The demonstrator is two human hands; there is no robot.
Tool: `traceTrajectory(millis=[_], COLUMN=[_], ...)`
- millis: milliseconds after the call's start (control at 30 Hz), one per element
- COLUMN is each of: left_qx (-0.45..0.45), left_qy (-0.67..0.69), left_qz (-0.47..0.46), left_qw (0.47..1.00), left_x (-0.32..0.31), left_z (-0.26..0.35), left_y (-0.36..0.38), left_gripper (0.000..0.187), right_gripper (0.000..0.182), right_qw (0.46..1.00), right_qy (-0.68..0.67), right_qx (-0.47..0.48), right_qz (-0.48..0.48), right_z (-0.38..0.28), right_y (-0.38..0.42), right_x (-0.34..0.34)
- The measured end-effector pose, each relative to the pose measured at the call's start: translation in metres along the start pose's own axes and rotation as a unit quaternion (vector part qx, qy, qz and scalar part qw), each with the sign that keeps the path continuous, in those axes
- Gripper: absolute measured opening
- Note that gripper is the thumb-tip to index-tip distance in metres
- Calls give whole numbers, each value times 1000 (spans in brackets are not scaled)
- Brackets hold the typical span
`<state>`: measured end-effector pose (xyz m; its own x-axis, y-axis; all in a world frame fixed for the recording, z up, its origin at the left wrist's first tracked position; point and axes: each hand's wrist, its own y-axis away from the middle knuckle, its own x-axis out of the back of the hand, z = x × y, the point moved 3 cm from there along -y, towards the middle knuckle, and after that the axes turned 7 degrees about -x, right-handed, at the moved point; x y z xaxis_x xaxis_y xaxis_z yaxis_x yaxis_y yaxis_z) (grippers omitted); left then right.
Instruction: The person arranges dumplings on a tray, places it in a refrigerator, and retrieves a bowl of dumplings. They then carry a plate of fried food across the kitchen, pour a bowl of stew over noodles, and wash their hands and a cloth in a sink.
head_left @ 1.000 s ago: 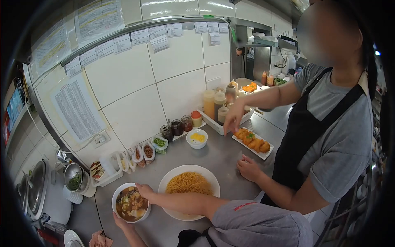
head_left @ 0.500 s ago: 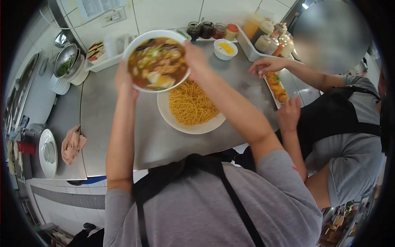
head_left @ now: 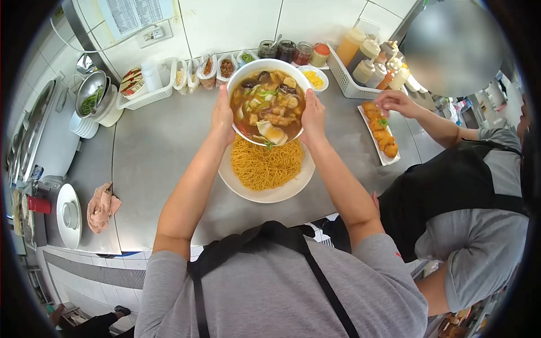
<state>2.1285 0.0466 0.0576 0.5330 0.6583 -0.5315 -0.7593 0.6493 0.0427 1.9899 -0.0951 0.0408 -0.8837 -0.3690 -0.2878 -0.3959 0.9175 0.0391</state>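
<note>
A white bowl [head_left: 239, 75] full of brown soup with egg, mushrooms, meat and green onion is held up between my two hands. My left hand [head_left: 222, 117] grips its left side, and my right hand [head_left: 313, 117] grips the right side. Beneath and partly behind the bowl, a large white plate [head_left: 267, 197] on the steel counter carries a mound of yellow noodles [head_left: 265, 168]. The bowl hides the plate's far edge. A bit of green hangs at the bowl's near rim.
A co-worker's hand [head_left: 397, 103] is over a tray of fried pieces [head_left: 381, 138] at right. Sauce bottles [head_left: 366, 50], jars [head_left: 285, 52] and a small yellow-filled bowl [head_left: 316, 84] line the back. A pink cloth [head_left: 102, 207] and white plate [head_left: 69, 234] lie left.
Both my hands have brought the soup bowl right and nearer, now centred above the far part of the noodles. One co-worker's hand has moved right; the other has dropped away from the fried pieces.
</note>
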Motion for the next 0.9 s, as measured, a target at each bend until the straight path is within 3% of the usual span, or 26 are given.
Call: traceTrajectory(millis=[300,433,533,600,633,700,767,867,900], left_qx=[55,28,-7,-1,4,-17,-35,45,45], left_qy=[40,19,-5,8,21,17,13,-12,-109], left_qz=[34,19,28,35,44,26,7,17,2], left_qw=[997,999,1000,999,999,999,999,999,993], left_x=[-10,-6,-10,-1,6,14,18,15,23], left_z=[-4,-6,-2,-11,-16,-20,-22,-12,-13], left_y=[3,1,10,7,5,3,5,19,15], left_gripper=[47,51,51,53,56,57,58,64,67], right_gripper=[38,39,39,39,39,38,37,36,34], right_qw=[996,995,996,981,981,950,952,950,946], right_qy=[38,82,84,130,130,203,189,181,187], right_qx=[-80,-56,18,140,140,238,241,253,263], right_qz=[-26,1,12,19,16,8,-10,-32,-35], right_z=[-25,-18,-15,-20,-18,-20,-19,-21,-20], right_y=[-1,-3,5,14,15,20,20,21,21], right_x=[-2,3,5,4,4,4,4,3,3])
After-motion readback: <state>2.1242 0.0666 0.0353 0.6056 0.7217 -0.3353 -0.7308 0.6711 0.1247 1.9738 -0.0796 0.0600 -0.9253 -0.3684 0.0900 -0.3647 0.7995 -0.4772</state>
